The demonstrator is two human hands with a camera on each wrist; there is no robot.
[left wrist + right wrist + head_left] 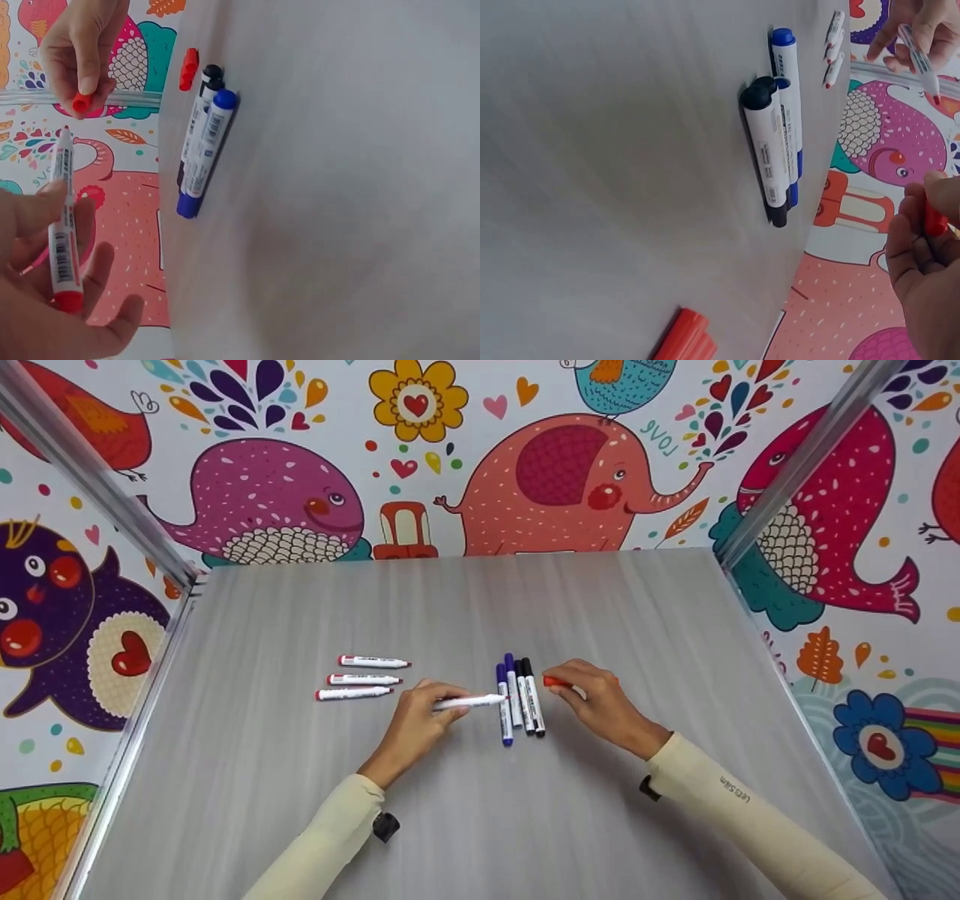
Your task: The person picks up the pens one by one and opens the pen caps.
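Note:
My left hand (420,716) pinches a white marker (471,702) with a red end; its cap is off and the red tip points right. Across from it, my right hand (606,705) holds a red marker cap (555,681) between thumb and fingers, apart from the tip. Below and between the hands, two blue markers (513,694) and two black markers (533,705) lie side by side, capped. To the left lie three uncapped red markers (373,662), tips to the right. Loose red caps (684,337) lie on the table in the right wrist view, mostly hidden from the head view.
The grey wood-grain table (262,780) has patterned panels (420,472) with cartoon animals at its back and sides. Metal posts (810,457) stand at the two back corners. Each forearm wears a pale sleeve (330,825) with a dark strap piece (386,826).

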